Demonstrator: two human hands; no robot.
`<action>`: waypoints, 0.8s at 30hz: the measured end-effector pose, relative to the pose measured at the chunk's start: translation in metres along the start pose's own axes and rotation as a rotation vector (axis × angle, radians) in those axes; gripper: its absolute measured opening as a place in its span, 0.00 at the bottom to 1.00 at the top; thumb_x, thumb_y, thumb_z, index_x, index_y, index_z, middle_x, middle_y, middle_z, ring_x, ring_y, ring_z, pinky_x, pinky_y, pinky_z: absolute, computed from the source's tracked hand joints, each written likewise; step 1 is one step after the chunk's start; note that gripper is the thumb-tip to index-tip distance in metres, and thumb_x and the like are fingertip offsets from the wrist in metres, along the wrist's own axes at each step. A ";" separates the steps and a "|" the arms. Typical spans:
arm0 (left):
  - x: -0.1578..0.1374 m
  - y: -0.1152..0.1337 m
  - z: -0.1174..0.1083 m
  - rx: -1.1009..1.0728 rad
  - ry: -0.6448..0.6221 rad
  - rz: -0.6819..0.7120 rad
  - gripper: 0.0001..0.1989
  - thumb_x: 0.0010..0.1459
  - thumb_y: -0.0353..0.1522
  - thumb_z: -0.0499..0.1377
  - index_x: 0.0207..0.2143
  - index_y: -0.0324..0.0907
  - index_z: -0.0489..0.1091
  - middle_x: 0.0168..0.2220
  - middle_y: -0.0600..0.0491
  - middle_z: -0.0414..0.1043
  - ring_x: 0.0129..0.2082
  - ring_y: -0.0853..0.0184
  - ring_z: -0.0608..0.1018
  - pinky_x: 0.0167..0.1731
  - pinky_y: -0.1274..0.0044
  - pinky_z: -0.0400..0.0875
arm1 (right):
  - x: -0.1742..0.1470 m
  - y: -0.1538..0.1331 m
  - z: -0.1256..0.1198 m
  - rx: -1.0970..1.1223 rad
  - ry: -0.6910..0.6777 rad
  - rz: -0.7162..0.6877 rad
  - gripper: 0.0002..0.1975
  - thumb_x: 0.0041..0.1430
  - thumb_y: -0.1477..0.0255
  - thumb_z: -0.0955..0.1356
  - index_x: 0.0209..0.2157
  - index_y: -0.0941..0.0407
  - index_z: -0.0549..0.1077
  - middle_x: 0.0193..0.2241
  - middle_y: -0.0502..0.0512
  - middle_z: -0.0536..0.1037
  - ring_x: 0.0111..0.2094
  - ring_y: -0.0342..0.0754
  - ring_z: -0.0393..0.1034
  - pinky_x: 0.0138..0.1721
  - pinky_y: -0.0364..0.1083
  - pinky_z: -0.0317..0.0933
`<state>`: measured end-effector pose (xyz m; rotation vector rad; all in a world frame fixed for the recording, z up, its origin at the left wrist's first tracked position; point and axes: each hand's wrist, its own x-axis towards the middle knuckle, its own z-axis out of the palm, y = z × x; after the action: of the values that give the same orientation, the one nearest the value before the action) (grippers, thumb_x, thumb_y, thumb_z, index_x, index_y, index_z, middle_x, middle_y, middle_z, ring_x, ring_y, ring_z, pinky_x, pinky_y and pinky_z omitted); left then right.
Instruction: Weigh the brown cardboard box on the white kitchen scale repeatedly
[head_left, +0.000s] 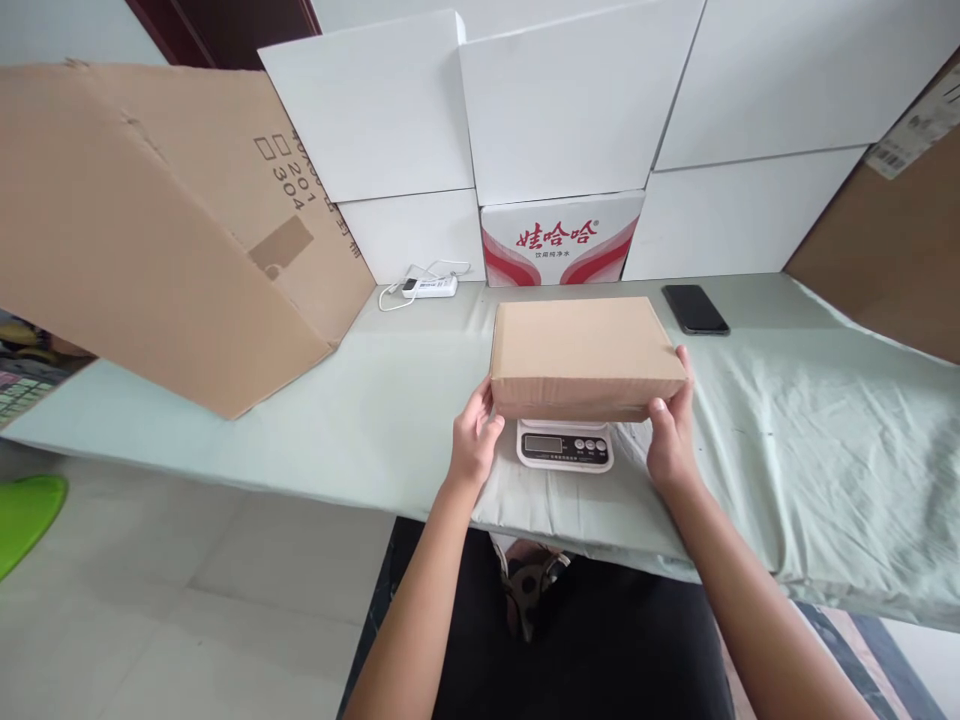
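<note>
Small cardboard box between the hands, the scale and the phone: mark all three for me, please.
Small cardboard box (587, 346): head view, on its top face.
Scale (565, 448): head view, on its front control panel.
Phone (695, 309): head view, middle of its dark upper face.

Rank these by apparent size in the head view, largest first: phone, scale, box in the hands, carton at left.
1. Carton
2. Box
3. Scale, counting only the part not hidden by the box
4. Phone

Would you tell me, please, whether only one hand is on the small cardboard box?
No, the left hand and right hand both hold the small cardboard box at its sides.
</note>
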<state>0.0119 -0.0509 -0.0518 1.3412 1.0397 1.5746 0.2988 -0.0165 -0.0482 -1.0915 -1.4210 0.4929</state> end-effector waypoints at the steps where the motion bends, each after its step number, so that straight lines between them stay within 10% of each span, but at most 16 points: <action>1: 0.000 0.000 0.000 0.004 -0.004 -0.001 0.38 0.67 0.48 0.65 0.74 0.41 0.70 0.74 0.38 0.74 0.78 0.43 0.72 0.77 0.54 0.70 | 0.000 0.000 0.000 -0.001 -0.005 -0.003 0.51 0.69 0.39 0.65 0.82 0.49 0.52 0.84 0.63 0.53 0.84 0.69 0.50 0.83 0.72 0.50; 24: 0.003 0.002 0.001 -0.035 -0.036 -0.033 0.39 0.68 0.51 0.63 0.75 0.41 0.69 0.77 0.38 0.71 0.79 0.44 0.70 0.79 0.55 0.66 | 0.001 0.006 0.000 0.023 -0.038 -0.008 0.48 0.68 0.39 0.67 0.80 0.47 0.58 0.83 0.62 0.56 0.85 0.67 0.48 0.84 0.73 0.43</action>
<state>0.0130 -0.0491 -0.0490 1.3176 1.0030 1.5323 0.3011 -0.0130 -0.0530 -1.0631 -1.4492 0.5253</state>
